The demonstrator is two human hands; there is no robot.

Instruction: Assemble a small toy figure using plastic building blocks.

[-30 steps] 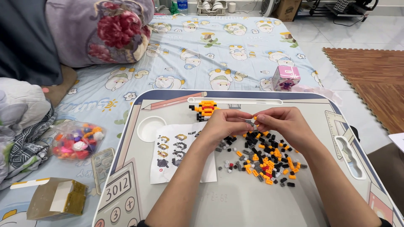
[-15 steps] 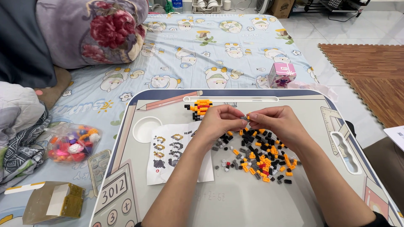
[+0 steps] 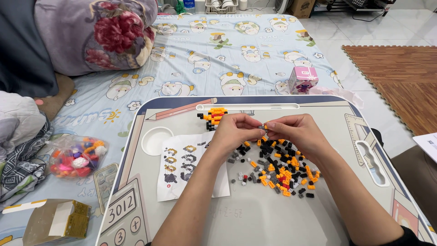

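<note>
My left hand [image 3: 234,132] and my right hand [image 3: 293,132] meet fingertip to fingertip over a small lap table [image 3: 255,218], pinching a tiny grey brick piece [image 3: 264,128] between them. Just below the hands lies a scattered pile of small orange, black, grey and red bricks [image 3: 282,168]. A partly built orange and black brick figure [image 3: 213,116] stands behind my left hand. An instruction sheet [image 3: 186,166] with pictures of building steps lies under my left forearm.
The table has a round cup recess [image 3: 156,140] at left and a slot handle [image 3: 368,157] at right. On the patterned bed sheet sit a pink box [image 3: 302,80], a bag of coloured pieces [image 3: 75,157], an open cardboard box [image 3: 57,221] and a floral pillow [image 3: 95,32].
Both hands stayed together over the brick pile, with only small finger movements. The view has shifted slightly.
</note>
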